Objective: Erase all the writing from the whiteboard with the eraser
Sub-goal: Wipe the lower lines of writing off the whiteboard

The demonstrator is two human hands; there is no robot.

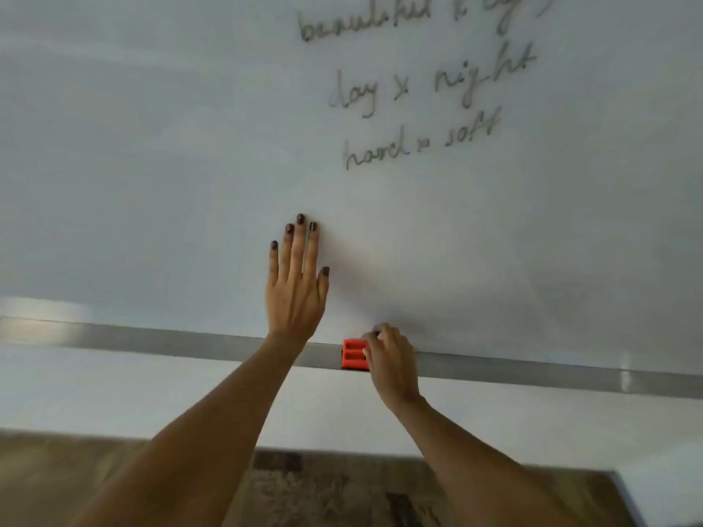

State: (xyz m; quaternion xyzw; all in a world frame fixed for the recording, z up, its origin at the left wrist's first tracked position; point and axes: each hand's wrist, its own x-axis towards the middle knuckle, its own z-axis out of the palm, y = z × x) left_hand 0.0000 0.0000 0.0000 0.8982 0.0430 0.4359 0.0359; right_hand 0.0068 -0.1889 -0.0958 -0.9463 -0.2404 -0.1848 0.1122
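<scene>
Soft daylight, motion blur, glare at left.

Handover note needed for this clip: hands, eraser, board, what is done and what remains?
Left hand: open, flat against the white wall-mounted whiteboard.
Right hand: fingers closing on the orange block eraser, which sits on the grey metal tray; lift not confirmed.
Done: nothing erased.
Left: grey handwritten lines upper right ("day x night", "hard x soft", one blurred above) all remain.
</scene>
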